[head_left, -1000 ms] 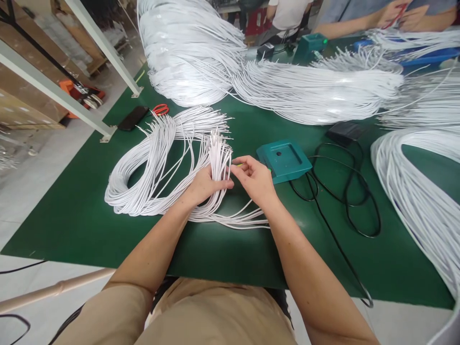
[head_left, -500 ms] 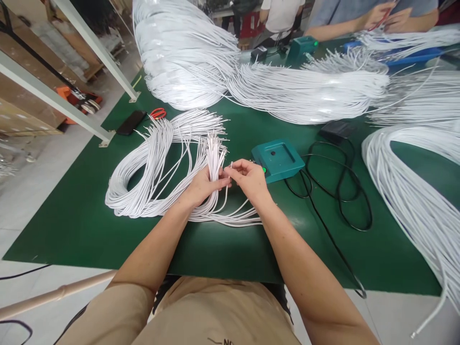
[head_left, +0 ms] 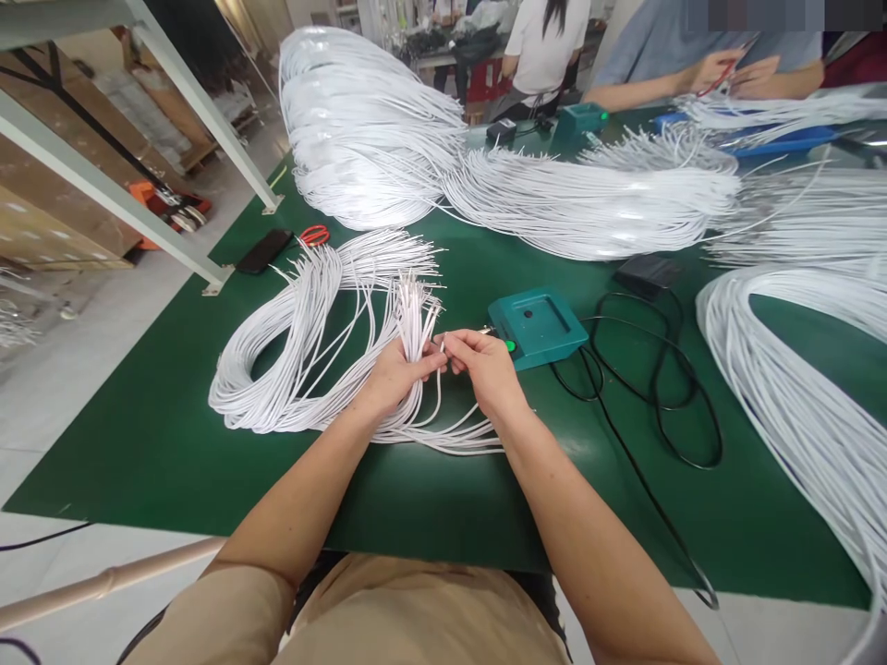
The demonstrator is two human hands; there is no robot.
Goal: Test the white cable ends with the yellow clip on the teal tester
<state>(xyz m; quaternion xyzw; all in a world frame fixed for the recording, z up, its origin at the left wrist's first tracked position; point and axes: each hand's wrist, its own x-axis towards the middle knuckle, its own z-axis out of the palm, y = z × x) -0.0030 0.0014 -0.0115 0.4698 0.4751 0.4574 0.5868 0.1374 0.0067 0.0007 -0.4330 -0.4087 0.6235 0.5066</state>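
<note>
My left hand [head_left: 396, 374] is closed round a bundle of white cables [head_left: 414, 319], whose ends point up and away from me. Between the fingertips of my right hand [head_left: 485, 362] is the end of a single white cable [head_left: 438, 392], pinched close beside the bundle. My two hands almost touch. The rest of these cables lies looped in a coil [head_left: 239, 383] to the left, with more loose ends behind it. Just right of my right hand sits a teal device [head_left: 537, 328] with a lit green spot. What the hidden fingertips grip exactly cannot be seen.
Large white cable bundles [head_left: 374, 129] lie at the back, and another [head_left: 783, 369] is on the right. A black cord [head_left: 624, 434] curls beside the device. A phone [head_left: 264, 251] and red-handled scissors [head_left: 314, 235] rest near the metal post. Across the table a person's hands [head_left: 735, 74] work.
The whole view has shifted slightly, so the table sits lower in the picture. My left hand keeps its hold on the bundle, and my right fingertips still pinch one cable end.
</note>
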